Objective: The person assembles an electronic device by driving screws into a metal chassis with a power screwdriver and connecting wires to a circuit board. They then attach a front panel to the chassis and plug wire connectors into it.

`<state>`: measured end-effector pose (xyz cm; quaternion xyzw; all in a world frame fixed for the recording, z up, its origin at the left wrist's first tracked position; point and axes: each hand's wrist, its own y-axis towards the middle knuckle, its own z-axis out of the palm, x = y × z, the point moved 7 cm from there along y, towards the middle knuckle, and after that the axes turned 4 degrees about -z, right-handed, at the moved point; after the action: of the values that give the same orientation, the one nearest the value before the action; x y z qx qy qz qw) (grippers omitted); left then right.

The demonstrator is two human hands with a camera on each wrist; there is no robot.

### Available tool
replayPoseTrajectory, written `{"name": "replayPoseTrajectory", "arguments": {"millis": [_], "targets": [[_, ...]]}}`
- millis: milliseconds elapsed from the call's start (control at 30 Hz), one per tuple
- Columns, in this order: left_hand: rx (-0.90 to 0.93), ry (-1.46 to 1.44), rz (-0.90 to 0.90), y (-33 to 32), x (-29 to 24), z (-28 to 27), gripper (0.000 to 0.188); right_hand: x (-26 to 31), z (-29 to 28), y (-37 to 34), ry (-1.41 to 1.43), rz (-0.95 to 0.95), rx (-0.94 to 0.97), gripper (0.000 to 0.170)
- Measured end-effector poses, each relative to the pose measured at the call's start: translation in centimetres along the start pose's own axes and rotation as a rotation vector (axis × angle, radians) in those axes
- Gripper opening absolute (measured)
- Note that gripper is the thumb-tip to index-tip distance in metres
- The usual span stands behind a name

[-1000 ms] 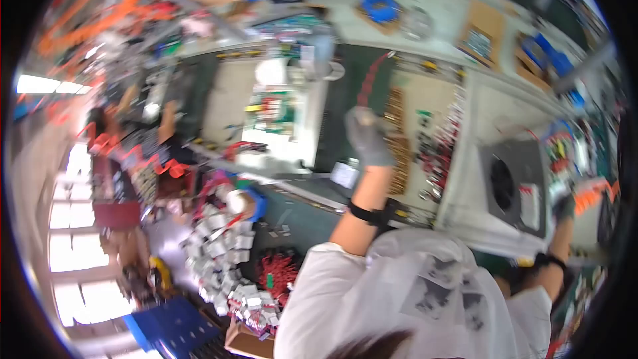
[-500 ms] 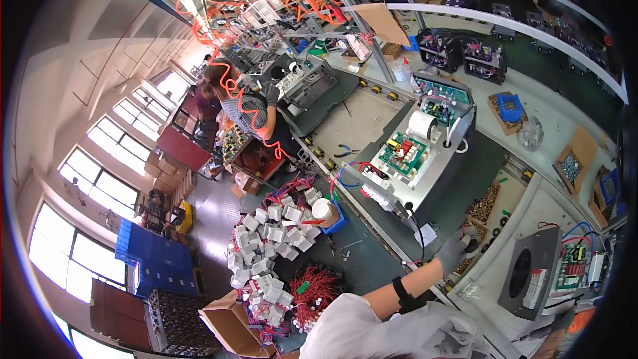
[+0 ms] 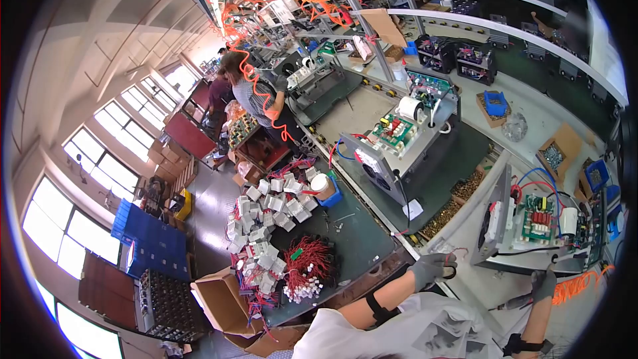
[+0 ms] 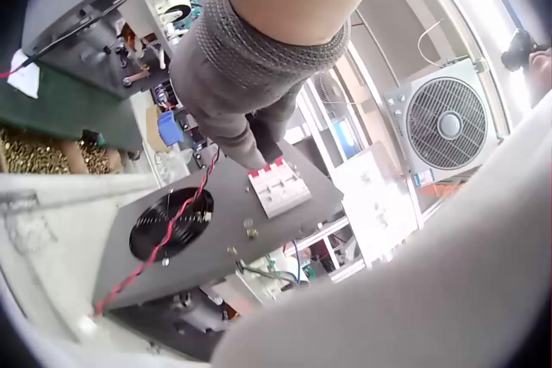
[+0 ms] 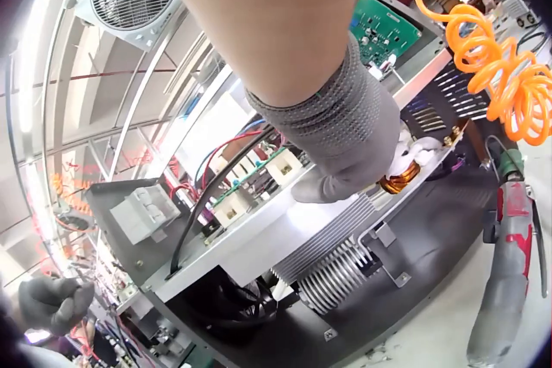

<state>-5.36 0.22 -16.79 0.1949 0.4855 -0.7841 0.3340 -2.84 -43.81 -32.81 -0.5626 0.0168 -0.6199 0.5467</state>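
Observation:
My left hand (image 3: pixel 432 271), in a grey glove, pinches a twisted red and black wire (image 4: pixel 164 243); it hangs from the fingertips past a unit's round fan in the left wrist view. The gloved right hand (image 3: pixel 543 284) is at the near edge of the right-hand unit, whose green board (image 3: pixel 537 217) faces up. In the right wrist view that hand (image 5: pixel 349 139) touches the metal plate (image 5: pixel 285 230) above silver fins, beside a copper coil (image 5: pixel 401 180); some of its fingers are hidden. A grey and red hand tool (image 5: pixel 509 273) lies apart from it.
Another unit with a green board (image 3: pixel 393 131) stands on the green mat. Brass parts (image 3: pixel 442 219) lie beside it. White connectors (image 3: pixel 266 209) and red wires (image 3: pixel 309 262) cover the left table. An orange coiled hose (image 3: pixel 575 289) lies at the right.
My left hand has moved down from the brass parts and now has the wire. The right hand has come into clear view. The right-hand unit sits further up and left, turned slightly.

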Motion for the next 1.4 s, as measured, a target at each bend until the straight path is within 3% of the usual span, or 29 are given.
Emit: {"name": "replayPoseTrajectory", "arguments": {"millis": [100,167,200,267,300,333,400,433,500,567,633,700,800,833,900,967,1033,1133,1200,1267,1333,1400], "targets": [[-0.019,0.176,-0.060,-0.2,2.5,0.8,0.041,0.9,2.2,-3.1,-0.093,-0.025,0.082,0.025],[0.033,0.610,-0.100,-1.0,2.7,2.6,0.037,1.0,1.8,-5.2,-0.371,-0.072,0.116,0.018],[0.054,0.614,-0.112,-1.1,2.7,3.7,0.037,0.0,1.7,-5.8,-0.509,-0.039,0.203,0.026],[0.186,1.135,-0.071,-1.0,2.8,6.8,0.037,2.3,7.5,-16.1,-0.986,-0.409,0.363,0.015],[0.258,1.394,-0.041,-0.8,3.5,8.2,0.037,3.2,10.1,-20.6,-1.196,-1.084,0.551,0.016],[0.316,1.476,0.105,-0.4,4.1,9.6,0.040,4.7,14.2,-27.3,-1.237,-1.244,0.691,0.029],[0.299,1.407,0.243,-1.3,2.9,13.6,0.041,3.3,15.8,-29.9,-1.142,-1.182,1.041,0.048],[0.294,1.412,0.312,-1.2,2.7,15.0,0.040,1.5,14.7,-28.8,-1.118,-1.017,1.091,0.050],[0.254,1.374,0.286,0.0,2.6,16.4,0.044,2.1,13.9,-28.5,-1.049,-1.002,0.908,0.045],[0.246,1.074,0.253,0.5,2.3,16.8,0.052,3.1,12.5,-27.4,-0.986,-0.897,0.814,0.038],[0.123,0.877,0.149,1.2,2.4,16.4,0.058,4.2,11.1,-27.3,-1.110,-1.031,0.733,0.035],[0.221,0.642,0.182,1.6,2.4,17.0,0.061,4.3,9.4,-26.6,-1.174,-1.063,0.615,0.034],[0.325,0.604,0.175,1.8,2.6,18.6,0.060,6.6,10.1,-28.5,-1.189,-1.114,0.528,0.036],[0.337,0.605,0.165,2.0,2.6,18.9,0.060,6.8,10.1,-28.3,-1.194,-1.108,0.512,0.036],[0.367,0.700,0.126,2.6,2.8,19.7,0.057,7.2,10.5,-29.0,-1.183,-1.294,0.570,0.041],[0.397,0.684,0.093,3.2,3.1,19.9,0.052,8.0,11.0,-29.0,-1.204,-1.275,0.593,0.044],[0.494,0.488,0.080,4.3,3.8,19.8,0.053,8.4,10.9,-28.9,-1.224,-1.257,0.617,0.046],[0.565,0.404,0.035,4.6,4.4,20.1,0.046,7.4,10.1,-27.0,-1.277,-1.117,0.678,0.044],[0.496,0.411,0.065,4.0,3.8,20.7,0.041,8.8,9.1,-25.9,-1.270,-1.251,0.488,0.038],[0.496,0.428,0.091,3.8,3.1,21.1,0.039,14.4,9.6,-26.8,-0.980,-1.247,0.304,0.031],[0.475,0.472,0.135,3.7,2.7,21.0,0.037,17.9,8.8,-26.0,-0.894,-1.429,-0.018,0.031],[0.449,0.486,0.103,3.7,2.9,20.6,0.037,20.8,8.8,-24.9,-0.889,-1.442,-0.185,0.035]]}}
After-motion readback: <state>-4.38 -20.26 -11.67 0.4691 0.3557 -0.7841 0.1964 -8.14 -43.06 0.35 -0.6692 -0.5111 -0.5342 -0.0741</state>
